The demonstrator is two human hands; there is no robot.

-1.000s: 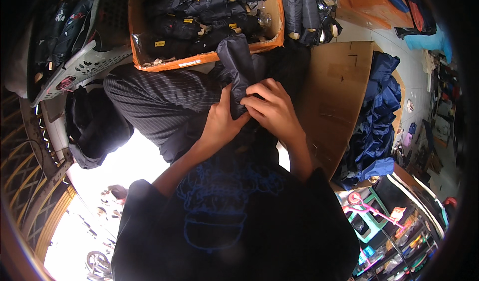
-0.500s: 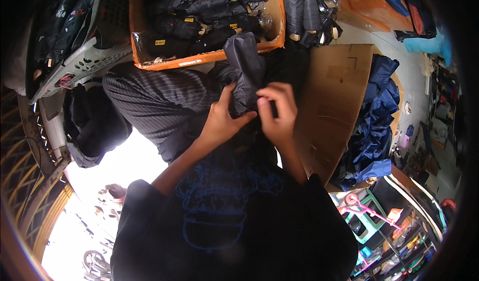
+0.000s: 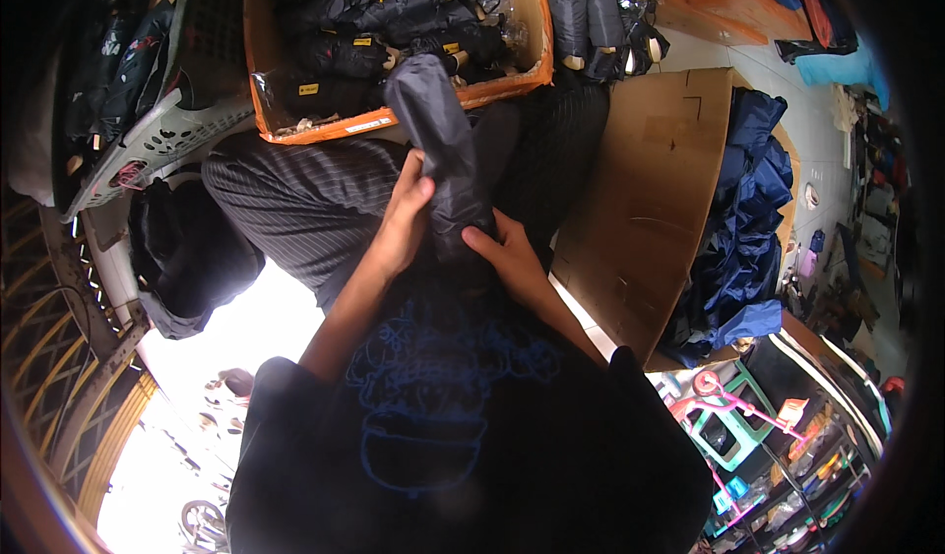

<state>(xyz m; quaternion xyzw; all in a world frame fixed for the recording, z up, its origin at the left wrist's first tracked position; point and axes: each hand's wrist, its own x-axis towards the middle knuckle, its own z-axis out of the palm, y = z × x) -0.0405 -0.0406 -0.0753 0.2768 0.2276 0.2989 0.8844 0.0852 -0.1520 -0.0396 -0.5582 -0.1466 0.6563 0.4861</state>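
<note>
A folded black umbrella in a fabric sleeve (image 3: 438,131) is held between my hands above my lap. It tilts with its rounded far end up and to the left, near the front edge of the orange-rimmed box. My left hand (image 3: 402,219) is closed around its left side, thumb lying along the fabric. Lower down, my right hand (image 3: 512,257) grips the near end, with the thumb pressed on top. The fingers beneath the umbrella are hidden. Whatever handle it has cannot be seen.
Straight ahead stands an orange-edged cardboard box (image 3: 325,129) packed with several black folded umbrellas. A grey plastic basket (image 3: 162,146) with more is at the left. On the right, a cardboard box (image 3: 640,200) holds dark blue fabric (image 3: 743,229). A green stool (image 3: 733,436) is at the lower right.
The umbrella's far end has swung left. My right hand has come down from a pinch beside it to grip its near end. My left hand has shifted left and turned along its side.
</note>
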